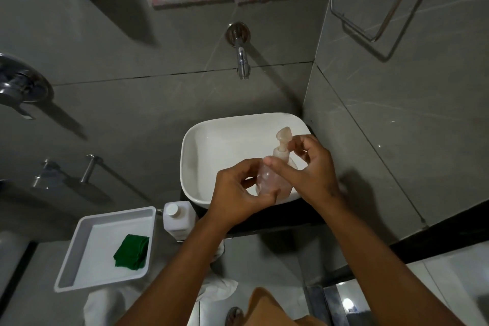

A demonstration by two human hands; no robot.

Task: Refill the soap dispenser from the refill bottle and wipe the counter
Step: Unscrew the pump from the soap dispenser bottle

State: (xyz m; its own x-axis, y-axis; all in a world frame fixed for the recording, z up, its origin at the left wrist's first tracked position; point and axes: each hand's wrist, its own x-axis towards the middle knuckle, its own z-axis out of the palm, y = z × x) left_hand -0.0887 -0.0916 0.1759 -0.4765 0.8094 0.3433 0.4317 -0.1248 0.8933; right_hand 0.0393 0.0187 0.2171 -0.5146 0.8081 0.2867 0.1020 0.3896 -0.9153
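A clear, pinkish soap dispenser (275, 180) with a pump head is held over the white sink basin (211, 140). My left hand (238, 193) grips its body from the left. My right hand (312, 169) wraps the right side, thumb across the neck and fingers beside the pump stem. The white refill bottle (177, 217), cap on, stands on the counter just left of the basin's front corner. A folded green cloth (131, 251) lies in a white tray (84, 243) further left.
A chrome wall tap (242, 61) juts out above the basin. The dark counter edge (291, 222) runs below the basin. Grey tiled walls close in on the right, with a towel ring (375, 8) there. Chrome fittings are mounted on the left wall.
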